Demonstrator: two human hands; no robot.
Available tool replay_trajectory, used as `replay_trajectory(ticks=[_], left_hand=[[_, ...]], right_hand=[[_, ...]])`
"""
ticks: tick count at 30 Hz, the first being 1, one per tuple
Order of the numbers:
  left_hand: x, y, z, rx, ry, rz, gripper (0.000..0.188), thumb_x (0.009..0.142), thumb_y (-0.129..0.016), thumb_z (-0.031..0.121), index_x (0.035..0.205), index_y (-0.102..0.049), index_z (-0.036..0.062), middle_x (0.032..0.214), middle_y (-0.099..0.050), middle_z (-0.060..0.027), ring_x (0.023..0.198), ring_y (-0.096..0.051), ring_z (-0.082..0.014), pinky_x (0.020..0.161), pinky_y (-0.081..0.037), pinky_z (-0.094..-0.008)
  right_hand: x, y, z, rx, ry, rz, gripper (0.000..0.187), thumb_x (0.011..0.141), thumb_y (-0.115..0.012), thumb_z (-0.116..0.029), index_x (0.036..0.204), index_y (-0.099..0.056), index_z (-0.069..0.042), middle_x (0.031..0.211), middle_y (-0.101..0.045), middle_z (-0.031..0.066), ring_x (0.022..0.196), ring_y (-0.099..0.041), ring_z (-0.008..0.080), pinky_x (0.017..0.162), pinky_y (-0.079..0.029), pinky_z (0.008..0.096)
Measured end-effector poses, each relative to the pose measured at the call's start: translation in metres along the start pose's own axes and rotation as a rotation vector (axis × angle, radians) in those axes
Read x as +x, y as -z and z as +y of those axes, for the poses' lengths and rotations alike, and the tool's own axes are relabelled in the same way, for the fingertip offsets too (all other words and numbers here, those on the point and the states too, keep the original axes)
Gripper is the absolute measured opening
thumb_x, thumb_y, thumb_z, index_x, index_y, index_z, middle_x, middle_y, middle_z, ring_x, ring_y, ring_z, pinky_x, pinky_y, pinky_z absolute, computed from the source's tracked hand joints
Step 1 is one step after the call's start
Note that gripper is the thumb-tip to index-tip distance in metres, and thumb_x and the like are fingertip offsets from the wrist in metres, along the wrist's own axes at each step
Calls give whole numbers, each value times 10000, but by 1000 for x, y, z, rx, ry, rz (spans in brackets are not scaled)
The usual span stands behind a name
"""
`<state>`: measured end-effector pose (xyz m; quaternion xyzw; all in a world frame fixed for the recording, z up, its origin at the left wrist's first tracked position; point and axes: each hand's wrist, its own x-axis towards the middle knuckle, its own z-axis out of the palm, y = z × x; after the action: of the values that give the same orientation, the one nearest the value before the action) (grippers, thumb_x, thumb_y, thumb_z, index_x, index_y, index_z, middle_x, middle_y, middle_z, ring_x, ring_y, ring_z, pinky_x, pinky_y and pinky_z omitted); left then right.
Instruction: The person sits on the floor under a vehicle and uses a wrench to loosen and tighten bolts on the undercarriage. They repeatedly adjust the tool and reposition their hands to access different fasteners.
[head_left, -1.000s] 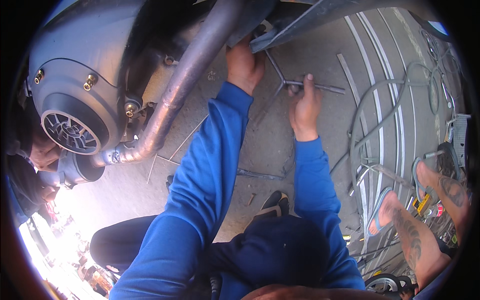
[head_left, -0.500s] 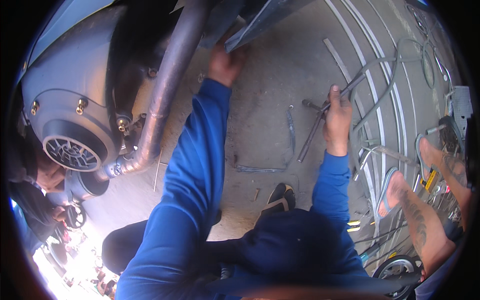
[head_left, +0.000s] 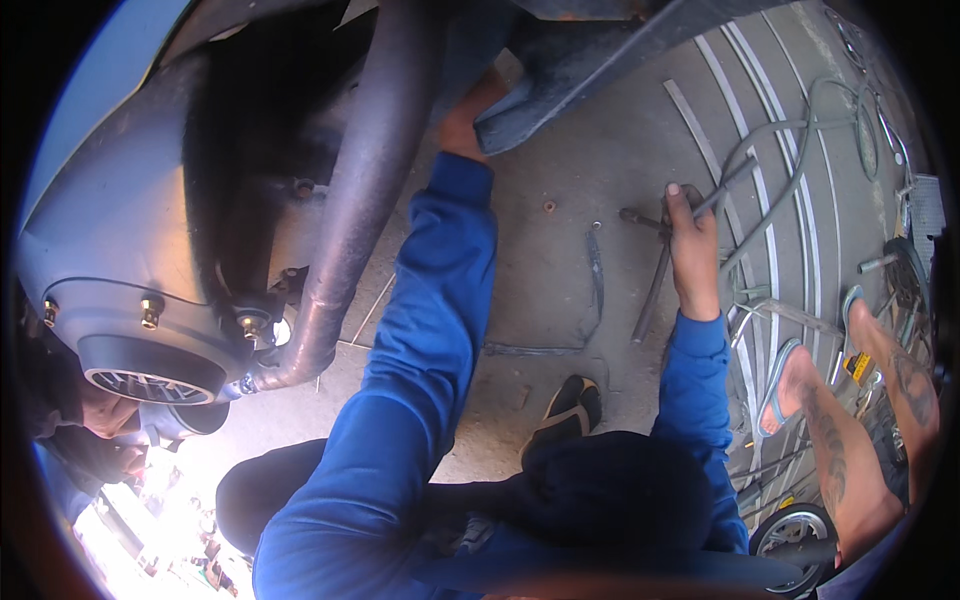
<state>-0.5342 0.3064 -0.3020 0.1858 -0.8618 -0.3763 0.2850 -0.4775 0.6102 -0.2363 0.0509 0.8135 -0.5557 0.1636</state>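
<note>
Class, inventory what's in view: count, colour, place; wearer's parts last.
Wrench: one, grey, right of centre.
Exhaust pipe: one, brownish, upper left.
Engine cover: one, grey, left.
Bolts: three, brassy, left.
Panel: one, dark, top centre.
Ring: one, reddish, floor centre.
Hose: count unclear, grey, right.
Strips: several, pale, right floor.
Wheel: one, dark, lower right.
Co-worker's sandals: two, greyish, right.
Sandal: one, dark, lower centre.
Sleeves: two, blue, lower middle.
Left hand: one, mostly behind panel.
Right hand: one, bare, gripping wrench.
</note>
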Motion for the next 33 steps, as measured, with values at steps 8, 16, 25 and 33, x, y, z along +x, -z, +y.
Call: replay_trajectory(ticks=[8, 16, 25, 33], left_hand=[[13, 4, 1, -25, -17, 3, 394, 918, -536, 210, 1273, -513, 41, 1287, -553, -93, 1145, -531, -226, 983, -406, -368], [15, -6, 4, -28, -44, -4, 398, 922, -536, 203, 1276, -497, 25, 1283, -547, -99, 1146, -528, -226, 979, -410, -372], [15, -5, 3, -40, -64, 4, 403, 927, -536, 196, 1279, -480, 8, 1279, -540, -106, 1147, -525, -225, 974, -415, -377], [5, -4, 14, -71, -86, 38, 409, 930, -536, 189, 1282, -464, -7, 1276, -533, -112, 1147, -523, -225, 970, -420, -381]], right_hand=[[-22, 21, 24, 6, -65, -53, 283, 950, -568, -304, 955, -600, -23, 789, -532, -11, 720, -456, 82, 633, -360, 241], [-33, 37, 38, 10, -98, -67, 225, 970, -532, -249, 889, -582, -45, 765, -502, -26, 709, -457, 72, 626, -379, 237], [-38, 39, 42, 95, -214, -19, 201, 973, -531, -240, 913, -599, -61, 785, -518, -24, 730, -492, 80, 626, -436, 248], [-36, 42, 47, 75, -217, -25, 193, 963, -537, -230, 939, -603, -50, 797, -523, -11, 725, -499, 90, 626, -447, 259]])
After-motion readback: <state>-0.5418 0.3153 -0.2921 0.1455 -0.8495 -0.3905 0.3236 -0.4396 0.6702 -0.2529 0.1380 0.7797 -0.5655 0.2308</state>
